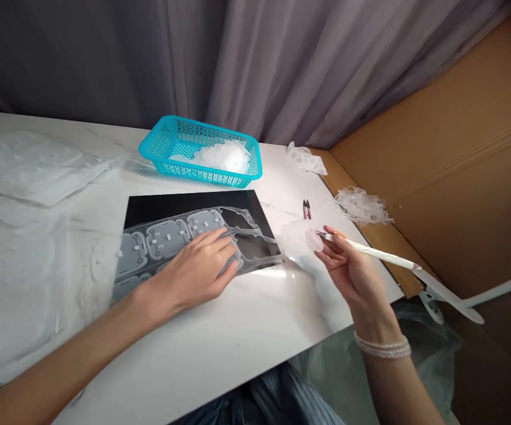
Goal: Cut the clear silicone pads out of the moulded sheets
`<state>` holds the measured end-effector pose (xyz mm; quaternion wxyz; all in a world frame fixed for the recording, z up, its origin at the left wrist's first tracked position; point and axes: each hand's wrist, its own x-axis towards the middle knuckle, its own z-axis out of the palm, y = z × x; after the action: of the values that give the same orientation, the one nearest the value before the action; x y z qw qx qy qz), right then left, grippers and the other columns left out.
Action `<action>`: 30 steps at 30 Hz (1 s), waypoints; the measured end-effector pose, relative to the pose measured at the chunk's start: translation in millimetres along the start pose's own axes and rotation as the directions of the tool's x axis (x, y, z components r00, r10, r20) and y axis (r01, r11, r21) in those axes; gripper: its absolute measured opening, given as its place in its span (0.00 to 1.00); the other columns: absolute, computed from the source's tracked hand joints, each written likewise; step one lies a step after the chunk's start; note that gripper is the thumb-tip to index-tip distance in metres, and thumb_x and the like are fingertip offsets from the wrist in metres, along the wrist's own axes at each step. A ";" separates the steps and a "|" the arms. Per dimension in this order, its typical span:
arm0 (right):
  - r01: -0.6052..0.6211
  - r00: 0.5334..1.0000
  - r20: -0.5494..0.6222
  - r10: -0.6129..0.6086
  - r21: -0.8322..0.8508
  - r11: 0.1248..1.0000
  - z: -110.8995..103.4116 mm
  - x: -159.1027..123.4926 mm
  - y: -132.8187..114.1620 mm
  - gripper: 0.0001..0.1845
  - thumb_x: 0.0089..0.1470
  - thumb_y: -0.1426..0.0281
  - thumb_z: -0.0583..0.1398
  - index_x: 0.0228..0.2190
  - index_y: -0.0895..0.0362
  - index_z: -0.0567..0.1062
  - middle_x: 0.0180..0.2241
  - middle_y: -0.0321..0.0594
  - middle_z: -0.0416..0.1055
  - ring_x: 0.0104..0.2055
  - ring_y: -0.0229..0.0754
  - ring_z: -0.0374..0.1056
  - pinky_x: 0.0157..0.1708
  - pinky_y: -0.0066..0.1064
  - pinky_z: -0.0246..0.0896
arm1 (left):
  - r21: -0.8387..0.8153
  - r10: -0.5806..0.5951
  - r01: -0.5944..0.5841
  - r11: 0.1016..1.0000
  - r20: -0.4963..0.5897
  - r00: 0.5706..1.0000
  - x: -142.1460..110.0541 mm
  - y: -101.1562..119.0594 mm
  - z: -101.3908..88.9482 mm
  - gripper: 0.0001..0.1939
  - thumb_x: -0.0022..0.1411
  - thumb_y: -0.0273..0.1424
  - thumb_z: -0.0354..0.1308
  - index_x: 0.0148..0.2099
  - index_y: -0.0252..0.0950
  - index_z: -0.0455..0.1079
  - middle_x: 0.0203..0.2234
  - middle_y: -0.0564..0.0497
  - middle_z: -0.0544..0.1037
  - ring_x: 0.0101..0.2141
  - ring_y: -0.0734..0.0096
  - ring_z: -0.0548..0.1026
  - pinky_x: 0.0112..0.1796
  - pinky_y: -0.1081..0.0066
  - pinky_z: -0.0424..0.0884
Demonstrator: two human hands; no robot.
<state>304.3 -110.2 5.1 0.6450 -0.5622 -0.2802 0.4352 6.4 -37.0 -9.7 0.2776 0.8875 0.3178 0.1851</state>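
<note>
As I read the head feed from my remote post, a grey-mauve curtain hangs behind the white marble-patterned worktop, and a brown cardboard panel stands along its right side. Far left on the worktop: overlapping clear plastic sheets. Centre: a black mat carrying a translucent moulded sheet, laid diagonally. Beyond the mat, a turquoise mesh basket holds a heap of white scraps. Further right lie a tangle of white trimmings and small pink-and-black snips. The left hand rests flat on the moulded sheet, grip wide. The right hand, grip narrow, pinches a long white strip, its tip over a cloudy translucent piece just past the mat's corner. A beaded bracelet circles the right wrist.
</note>
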 end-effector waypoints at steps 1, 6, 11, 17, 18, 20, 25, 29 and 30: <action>0.022 0.999 0.027 -0.023 0.018 1.000 13.4 -9.9 0.5 0.12 0.53 0.64 0.65 0.40 0.55 0.78 0.35 0.41 0.80 0.42 0.43 0.77 0.46 0.34 0.74 | -0.192 -0.099 0.094 0.977 -0.015 0.995 5.8 8.3 -1.6 0.21 0.68 0.41 0.46 0.48 0.33 0.75 0.47 0.39 0.78 0.57 0.46 0.69 0.57 0.48 0.62; 0.129 0.921 0.383 -0.064 -0.146 0.981 66.8 -51.1 -2.7 0.13 0.61 0.60 0.59 0.44 0.52 0.77 0.43 0.43 0.79 0.47 0.48 0.76 0.51 0.43 0.70 | -0.857 -0.384 0.515 0.014 0.471 0.794 27.2 37.5 2.1 0.30 0.63 0.54 0.48 0.47 0.31 0.72 0.37 0.39 0.81 0.39 0.54 0.80 0.44 0.57 0.74; 0.184 0.964 0.249 -0.094 -0.369 0.911 72.1 -33.2 -2.7 0.16 0.63 0.56 0.54 0.30 0.53 0.68 0.36 0.41 0.80 0.42 0.46 0.76 0.48 0.41 0.66 | -0.872 -0.427 0.479 -0.104 0.474 0.770 25.8 31.2 8.1 0.18 0.60 0.36 0.62 0.49 0.30 0.72 0.38 0.38 0.81 0.37 0.59 0.80 0.43 0.62 0.74; 0.173 0.914 0.399 0.078 -0.556 0.813 91.6 -11.8 15.6 0.25 0.53 0.59 0.64 0.20 0.54 0.54 0.18 0.28 0.58 0.23 0.34 0.61 0.24 0.27 0.51 | -0.864 -0.422 0.491 0.113 0.406 0.811 21.5 25.8 7.2 0.18 0.60 0.29 0.60 0.53 0.33 0.72 0.40 0.42 0.81 0.41 0.64 0.79 0.45 0.67 0.71; 0.178 0.906 0.416 0.075 -0.536 0.825 95.6 -12.5 19.3 0.26 0.52 0.60 0.65 0.20 0.53 0.52 0.18 0.27 0.54 0.21 0.32 0.56 0.22 0.26 0.48 | -0.863 -0.407 0.482 0.153 0.389 0.826 21.0 26.0 7.9 0.17 0.60 0.29 0.59 0.52 0.34 0.73 0.39 0.43 0.81 0.41 0.66 0.79 0.44 0.68 0.70; 0.180 0.907 0.419 0.052 -0.495 0.850 100.2 -14.3 26.0 0.27 0.52 0.62 0.65 0.20 0.53 0.51 0.18 0.26 0.50 0.20 0.30 0.49 0.20 0.26 0.44 | -0.863 -0.388 0.454 0.221 0.349 0.853 20.0 25.8 10.2 0.15 0.61 0.29 0.59 0.50 0.34 0.74 0.38 0.45 0.80 0.39 0.68 0.79 0.43 0.70 0.70; 0.237 0.937 0.339 -0.079 -0.453 0.860 87.0 -9.7 37.1 0.24 0.53 0.65 0.64 0.20 0.54 0.53 0.18 0.28 0.56 0.22 0.32 0.58 0.23 0.26 0.50 | -0.901 -0.487 0.413 0.133 0.304 0.819 17.3 20.7 13.8 0.17 0.62 0.33 0.59 0.51 0.31 0.73 0.41 0.40 0.81 0.42 0.64 0.79 0.47 0.67 0.70; 0.263 0.958 0.238 -0.162 -0.490 0.831 67.4 2.0 38.8 0.24 0.52 0.63 0.65 0.20 0.53 0.54 0.20 0.33 0.65 0.32 0.42 0.72 0.26 0.28 0.55 | -0.971 -0.585 0.237 0.029 0.176 0.792 16.2 12.9 8.8 0.16 0.61 0.30 0.60 0.51 0.30 0.72 0.45 0.38 0.80 0.47 0.61 0.78 0.51 0.64 0.71; 0.267 0.960 0.216 -0.178 -0.516 0.814 64.8 4.0 38.2 0.24 0.52 0.62 0.65 0.20 0.53 0.54 0.20 0.34 0.66 0.33 0.45 0.73 0.27 0.28 0.56 | -0.981 -0.595 0.195 0.012 0.150 0.790 16.0 11.1 7.0 0.16 0.61 0.29 0.60 0.52 0.31 0.71 0.46 0.39 0.80 0.47 0.61 0.78 0.51 0.63 0.71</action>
<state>241.6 -76.0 -18.8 0.4825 -0.6480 -0.5053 0.3032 26.7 -36.1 -5.9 0.7664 0.3185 0.3973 0.3916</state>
